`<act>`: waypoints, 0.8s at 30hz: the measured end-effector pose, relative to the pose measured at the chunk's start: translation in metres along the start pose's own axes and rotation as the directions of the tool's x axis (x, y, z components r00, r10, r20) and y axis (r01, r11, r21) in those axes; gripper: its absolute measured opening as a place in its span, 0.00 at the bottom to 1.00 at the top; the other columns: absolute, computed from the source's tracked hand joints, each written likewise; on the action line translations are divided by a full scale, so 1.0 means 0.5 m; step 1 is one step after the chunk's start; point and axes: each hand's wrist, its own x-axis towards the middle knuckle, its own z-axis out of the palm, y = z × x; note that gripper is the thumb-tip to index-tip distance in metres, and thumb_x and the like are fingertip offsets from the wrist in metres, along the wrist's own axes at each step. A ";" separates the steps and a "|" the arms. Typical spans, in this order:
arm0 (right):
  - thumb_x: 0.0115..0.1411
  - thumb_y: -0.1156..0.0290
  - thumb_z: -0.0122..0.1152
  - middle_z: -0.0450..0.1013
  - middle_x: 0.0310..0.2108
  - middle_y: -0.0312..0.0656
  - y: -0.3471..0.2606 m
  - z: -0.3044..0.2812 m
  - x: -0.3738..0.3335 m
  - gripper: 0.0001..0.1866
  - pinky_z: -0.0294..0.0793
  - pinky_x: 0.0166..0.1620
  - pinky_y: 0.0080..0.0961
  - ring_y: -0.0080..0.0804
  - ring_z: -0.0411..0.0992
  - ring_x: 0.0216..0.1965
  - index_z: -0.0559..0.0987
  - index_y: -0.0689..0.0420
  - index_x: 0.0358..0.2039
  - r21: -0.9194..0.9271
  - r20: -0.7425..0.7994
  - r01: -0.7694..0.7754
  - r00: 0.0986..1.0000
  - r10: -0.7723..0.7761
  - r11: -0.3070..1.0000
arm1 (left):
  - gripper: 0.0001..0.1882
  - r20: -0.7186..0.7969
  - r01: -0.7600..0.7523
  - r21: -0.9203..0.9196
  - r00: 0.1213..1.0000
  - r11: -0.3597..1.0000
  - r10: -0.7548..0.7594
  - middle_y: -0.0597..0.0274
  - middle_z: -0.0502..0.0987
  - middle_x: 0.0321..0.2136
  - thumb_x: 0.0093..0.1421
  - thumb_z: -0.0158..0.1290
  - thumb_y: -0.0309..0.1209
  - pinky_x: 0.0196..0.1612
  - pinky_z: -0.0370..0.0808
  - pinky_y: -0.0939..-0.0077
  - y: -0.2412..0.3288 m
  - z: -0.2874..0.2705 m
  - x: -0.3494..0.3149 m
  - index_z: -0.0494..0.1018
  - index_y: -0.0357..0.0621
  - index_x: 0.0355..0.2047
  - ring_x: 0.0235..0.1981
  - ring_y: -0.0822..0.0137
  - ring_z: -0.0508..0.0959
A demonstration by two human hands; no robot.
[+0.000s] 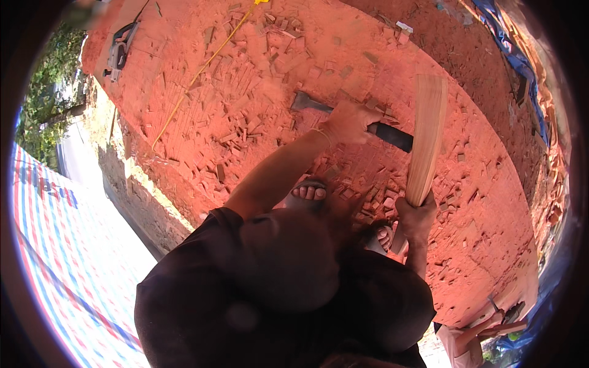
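Note:
My left hand [351,122] reaches out in front of my feet, its fingers wrapped round the middle of a dark tool. A flared, greyish metal end [310,103] sticks out on the left of the fist; a broad black part [391,136] shows on the right, close to the wood. Its exact kind is not clear. In my right hand [417,216] is a long wooden board [427,132], gripped near its lower end and tilted upward, slightly curved at the top. Whether the black part touches the board I cannot tell.
Wood chips [245,132] litter the reddish ground around my sandalled feet [310,191]. A yellow cord [205,66] runs across the upper left, near a grey and black power tool [120,51]. Striped sheeting [67,257] lies at left. Another person's arm [475,331] appears at lower right.

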 end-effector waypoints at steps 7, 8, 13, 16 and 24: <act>0.59 0.68 0.61 0.72 0.28 0.38 -0.035 -0.277 -0.015 0.09 0.72 0.37 0.28 0.26 0.68 0.28 0.74 0.58 0.34 0.628 -0.275 0.137 0.960 0.054 0.766 | 0.09 0.043 0.037 0.025 0.998 0.999 -0.038 0.56 0.75 0.19 0.43 0.61 0.34 0.27 0.73 0.57 -0.007 0.004 -0.016 0.74 0.49 0.24 0.25 0.51 0.79; 0.60 0.66 0.61 0.72 0.30 0.38 -0.083 -0.283 -0.008 0.10 0.72 0.40 0.28 0.26 0.68 0.31 0.73 0.58 0.35 0.740 -0.368 0.259 0.928 0.052 0.621 | 0.09 0.010 0.021 0.020 1.000 1.000 -0.021 0.57 0.75 0.18 0.41 0.61 0.33 0.27 0.73 0.58 -0.010 0.008 -0.015 0.74 0.50 0.24 0.24 0.52 0.79; 0.56 0.70 0.65 0.73 0.27 0.39 -0.150 -0.074 0.012 0.10 0.75 0.35 0.33 0.31 0.72 0.29 0.74 0.61 0.33 0.664 -0.390 0.096 0.891 0.234 0.741 | 0.09 -0.001 0.045 0.006 0.999 0.999 -0.045 0.57 0.75 0.19 0.42 0.61 0.33 0.27 0.73 0.57 -0.030 0.016 -0.014 0.73 0.49 0.23 0.24 0.51 0.79; 0.46 0.69 0.71 0.78 0.28 0.49 -0.048 0.038 -0.006 0.18 0.76 0.32 0.39 0.41 0.79 0.28 0.78 0.64 0.36 -0.109 0.118 -0.110 0.985 0.123 0.988 | 0.09 0.159 0.138 0.211 0.972 0.968 -0.173 0.56 0.77 0.20 0.42 0.61 0.33 0.28 0.73 0.57 -0.071 -0.055 -0.044 0.74 0.49 0.24 0.25 0.50 0.80; 0.49 0.70 0.71 0.80 0.31 0.46 0.076 -0.008 -0.113 0.19 0.79 0.37 0.31 0.36 0.80 0.31 0.77 0.64 0.40 0.235 0.330 -0.230 0.933 0.145 0.944 | 0.16 0.019 0.231 0.012 0.973 0.973 -0.231 0.57 0.72 0.17 0.40 0.69 0.32 0.23 0.71 0.69 -0.020 -0.259 -0.198 0.72 0.44 0.24 0.19 0.54 0.77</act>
